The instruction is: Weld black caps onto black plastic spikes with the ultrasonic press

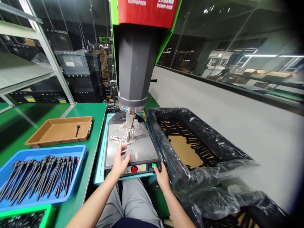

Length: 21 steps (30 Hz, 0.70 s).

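My left hand (121,161) is held over the metal work plate (145,148) of a press machine, fingers spread and nothing visible in it. Its fingertips are close to the metal fixture (129,135) under the machine's narrow tip (130,120). Whether a part sits in the fixture is hard to make out. My right hand (162,176) is at the front right corner of the machine base, its thumb on the green button (154,165) and its fingers stretched along the side. A red button (134,169) sits between the two hands.
At left, a blue tray (82,155) holds many black rod-like parts; a brown tray (54,129) behind it holds one. A green bin (48,215) with small black pieces stands nearest. On the right is a box lined with black plastic (190,115), with black parts along its sides.
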Each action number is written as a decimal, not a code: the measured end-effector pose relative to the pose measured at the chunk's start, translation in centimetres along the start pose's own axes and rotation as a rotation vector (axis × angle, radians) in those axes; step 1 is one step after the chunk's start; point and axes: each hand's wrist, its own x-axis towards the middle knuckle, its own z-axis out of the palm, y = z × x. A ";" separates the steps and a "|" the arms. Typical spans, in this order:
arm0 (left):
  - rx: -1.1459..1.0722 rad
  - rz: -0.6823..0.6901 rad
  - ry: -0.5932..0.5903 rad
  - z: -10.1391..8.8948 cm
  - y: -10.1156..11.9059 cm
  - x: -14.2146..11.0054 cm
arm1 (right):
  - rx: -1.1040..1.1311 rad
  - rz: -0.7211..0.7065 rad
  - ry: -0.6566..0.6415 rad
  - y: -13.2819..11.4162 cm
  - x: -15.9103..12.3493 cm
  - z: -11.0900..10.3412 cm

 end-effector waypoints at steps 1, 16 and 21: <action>-0.015 -0.011 -0.006 0.3 0.3 0.7 | -0.005 0.006 0.000 0.0 0.0 0.0; -0.031 -0.145 -0.028 1.8 0.3 3.8 | -0.066 -0.041 0.007 0.0 -0.2 0.2; -0.077 -0.193 -0.033 2.1 0.4 4.2 | -0.042 -0.024 0.007 0.3 -0.1 0.2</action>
